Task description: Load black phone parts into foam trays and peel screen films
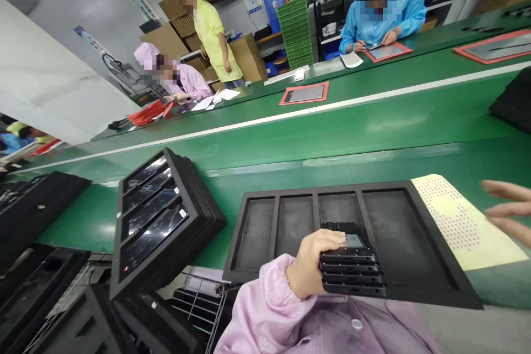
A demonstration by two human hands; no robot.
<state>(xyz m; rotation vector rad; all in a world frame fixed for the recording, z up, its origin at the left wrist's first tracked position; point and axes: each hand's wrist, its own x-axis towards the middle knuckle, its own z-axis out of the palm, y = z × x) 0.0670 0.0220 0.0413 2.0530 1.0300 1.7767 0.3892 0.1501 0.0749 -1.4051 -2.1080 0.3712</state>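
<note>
My left hand (314,263) is closed around a stack of several black phone housings (352,276), gripping it from the left side. The stack is held above a black foam tray (415,238) with long compartments, and it hides part of the tray's middle. The compartments that show have nothing lying in them. At the right edge of the view, my right hand (508,207) is partly cut off, with its fingers apart and nothing seen in them. It hovers beside a pale yellow sheet (477,232) dotted with rows of small marks, at the tray's right.
To the left, a stack of black trays (194,204) carries dark glossy panels. More black trays (50,193) lie farther left, above a wire rack (199,310). Across the green bench (265,138) sit co-workers and a red-edged pad (305,93). Black material (514,102) lies at right.
</note>
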